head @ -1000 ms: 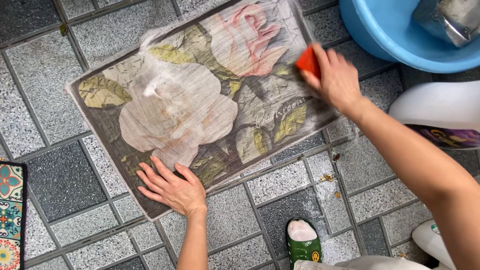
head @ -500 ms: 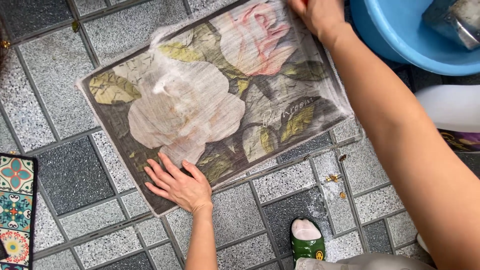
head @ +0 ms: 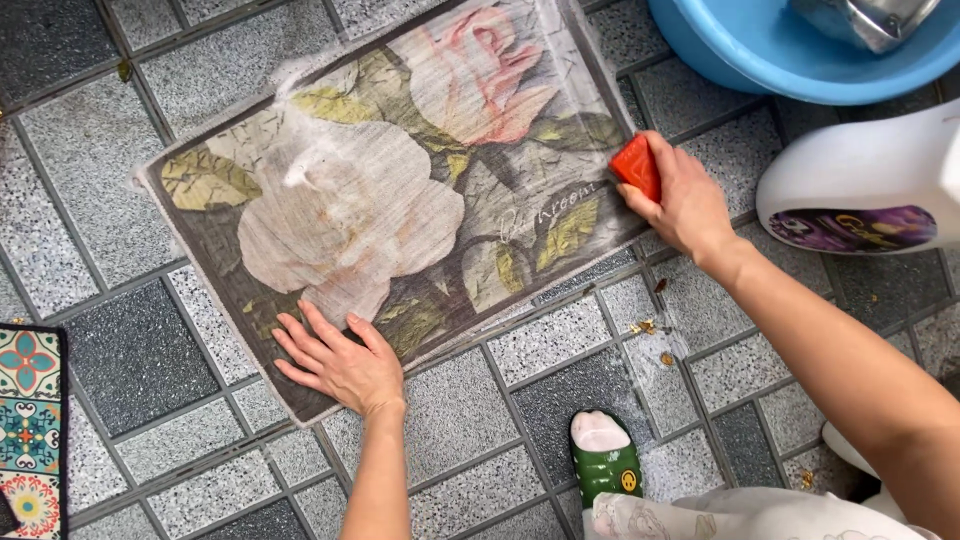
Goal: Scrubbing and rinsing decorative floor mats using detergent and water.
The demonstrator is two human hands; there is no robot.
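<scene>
A floral mat point(head: 380, 190) lay flat on the tiled floor point(head: 140, 370), filling the upper middle of the frame. The left hand point(head: 340, 365) was spread open, palm down, pressing the mat's lower left corner and holding nothing. The right hand point(head: 685, 205) was closed around a red brush point(head: 637, 165), which touched the mat's right edge. A blue basin point(head: 790, 60) sat at the upper right, a white bottle point(head: 860, 190) just below it. A green slipper point(head: 605, 460) showed at the bottom, a patterned mat point(head: 28, 430) at the lower left.
</scene>
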